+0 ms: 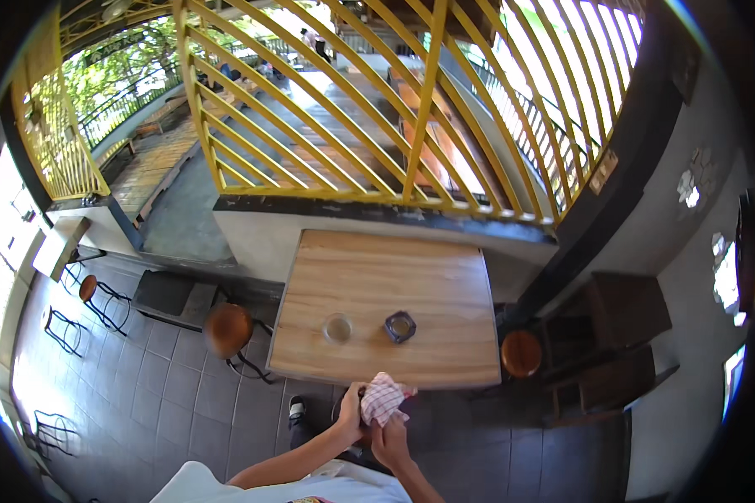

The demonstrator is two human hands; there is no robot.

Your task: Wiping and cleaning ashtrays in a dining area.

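Observation:
Both my hands are in front of my body, just short of the wooden table's near edge. A red-and-white checkered cloth is bunched between them. My left hand grips its left side, and my right hand pinches its lower end. Something small and reddish shows at the cloth's right edge, too little of it to name. On the wood-grain table stand a clear round glass dish and, to its right, a dark square ashtray.
Round-seated stools stand left and right of the table. A low wall with a yellow slatted screen rises behind it. Dark wooden furniture is at the right wall. A person is far off beyond the screen.

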